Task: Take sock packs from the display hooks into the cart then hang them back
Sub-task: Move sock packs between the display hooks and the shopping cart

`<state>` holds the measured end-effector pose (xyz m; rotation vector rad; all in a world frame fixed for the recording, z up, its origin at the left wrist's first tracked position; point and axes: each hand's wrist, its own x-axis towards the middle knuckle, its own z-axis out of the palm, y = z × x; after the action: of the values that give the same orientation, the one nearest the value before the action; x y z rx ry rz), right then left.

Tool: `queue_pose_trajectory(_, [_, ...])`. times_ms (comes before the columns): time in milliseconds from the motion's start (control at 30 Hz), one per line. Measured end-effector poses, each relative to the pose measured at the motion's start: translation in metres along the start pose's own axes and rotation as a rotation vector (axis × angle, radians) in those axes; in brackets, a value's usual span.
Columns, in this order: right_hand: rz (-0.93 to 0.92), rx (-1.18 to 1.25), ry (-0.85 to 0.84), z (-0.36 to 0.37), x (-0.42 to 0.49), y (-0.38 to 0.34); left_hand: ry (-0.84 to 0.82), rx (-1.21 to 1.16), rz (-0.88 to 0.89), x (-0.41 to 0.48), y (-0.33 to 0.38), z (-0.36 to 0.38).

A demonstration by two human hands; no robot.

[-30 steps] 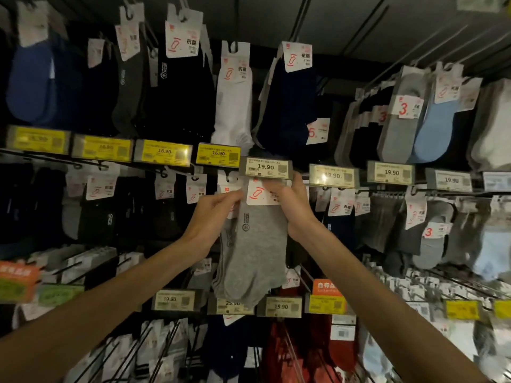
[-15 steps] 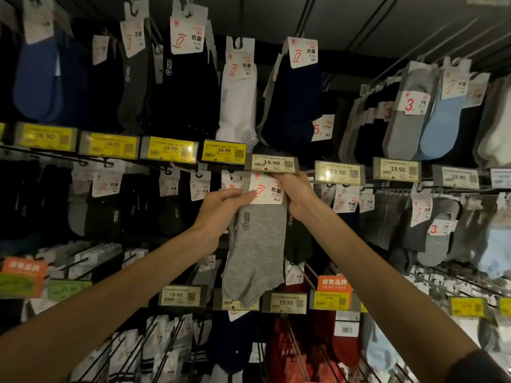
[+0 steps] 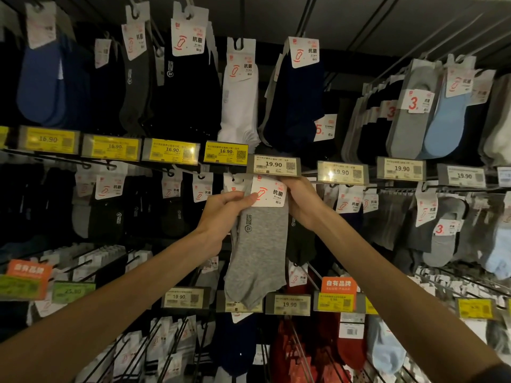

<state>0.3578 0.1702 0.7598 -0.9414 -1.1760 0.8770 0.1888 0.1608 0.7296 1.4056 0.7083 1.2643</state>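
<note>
The left hand (image 3: 221, 210) is pinching the left edge of the grey sock pack (image 3: 262, 250), and its fingertips (image 3: 250, 199) are pressing on the white header card (image 3: 269, 193) from the front. The right hand (image 3: 302, 201) is gripping the right side of the same card, with its fingers curling behind it, so both hands are clamping on 1 pack.

The pack is hanging straight down from the 2 hands, in front of the middle row of the display. Its card is sitting just under the 19.90 price label (image 3: 273, 165). The hook is hiding behind this label and the hands, so I cannot tell if the hole of the card is on the wire or free of it. The cart is not in view.

I am judging that the step in hand is passing the card over the hook tip, but whether on or off I cannot say. The next move is asking for a level card, the hole lined up with the wire end, and a straight slide without bending the card.
</note>
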Motion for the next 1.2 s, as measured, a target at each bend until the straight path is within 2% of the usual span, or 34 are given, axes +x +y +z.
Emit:
queue_pose_trajectory(133, [-0.021,-0.003,0.045,-0.004,-0.005,0.003,0.011,0.007,0.027,0.003,-0.003,0.002])
queue_pose_trajectory(233, [-0.129,-0.095,0.115,-0.001,-0.007,0.008,0.022,0.009,0.040,0.007,-0.005,0.000])
queue_pose_trajectory(367, [-0.269,-0.185,0.091,-0.003,-0.005,0.015,0.036,0.033,0.080,0.010,-0.011,-0.003])
queue_pose_trajectory(533, [-0.169,-0.246,0.157,-0.006,0.029,0.029,0.218,0.106,0.153,0.018,-0.022,-0.031])
queue_pose_trajectory(667, [-0.254,-0.440,0.204,-0.010,0.050,0.047,0.310,0.162,0.144,0.017,-0.022,-0.054])
queue_pose_trajectory(867, [-0.363,-0.661,0.239,-0.007,0.068,0.067,0.249,0.129,0.117,0.013,-0.022,-0.066])
queue_pose_trajectory(1100, [-0.216,-0.862,0.143,-0.008,0.091,0.086,0.178,0.146,0.013,0.009,-0.023,-0.062])
queue_pose_trajectory(1200, [-0.245,-0.917,0.208,-0.008,0.083,0.100,0.103,0.188,0.003,0.006,-0.024,-0.057])
